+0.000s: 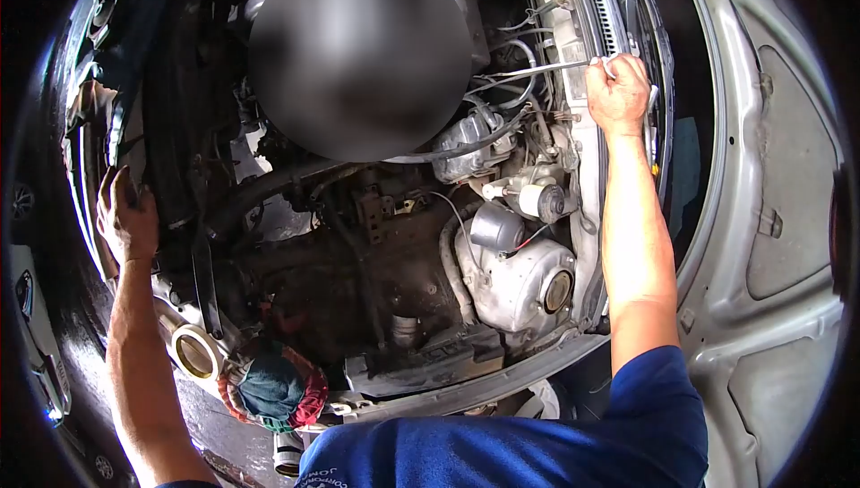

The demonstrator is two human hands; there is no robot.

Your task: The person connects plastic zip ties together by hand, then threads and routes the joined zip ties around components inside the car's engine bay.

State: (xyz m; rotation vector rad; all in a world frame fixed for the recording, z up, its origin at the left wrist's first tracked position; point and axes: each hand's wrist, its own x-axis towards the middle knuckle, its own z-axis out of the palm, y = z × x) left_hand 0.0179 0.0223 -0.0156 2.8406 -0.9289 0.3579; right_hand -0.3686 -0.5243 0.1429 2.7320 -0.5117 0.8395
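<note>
A firm grip and a likely brace

From my end I see the right hand point(618, 94) curled tight around one end of a slim metal rod point(560, 66), by the engine bay's rear edge point(587, 152); holding the end presumably gives reach inward. I can't make out the rod's far tip. The left hand point(130, 215), fingers loosely spread, appears to rest at the front edge point(82, 161), probably for balance; I see nothing in it. A cloth bundle point(273, 389) sits at the near front corner, perhaps for easy reach.

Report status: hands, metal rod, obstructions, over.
Right hand: closed around metal rod. Left hand: open, at edge of engine bay. Looped hose near rod; round blur masks part of bay.
</note>
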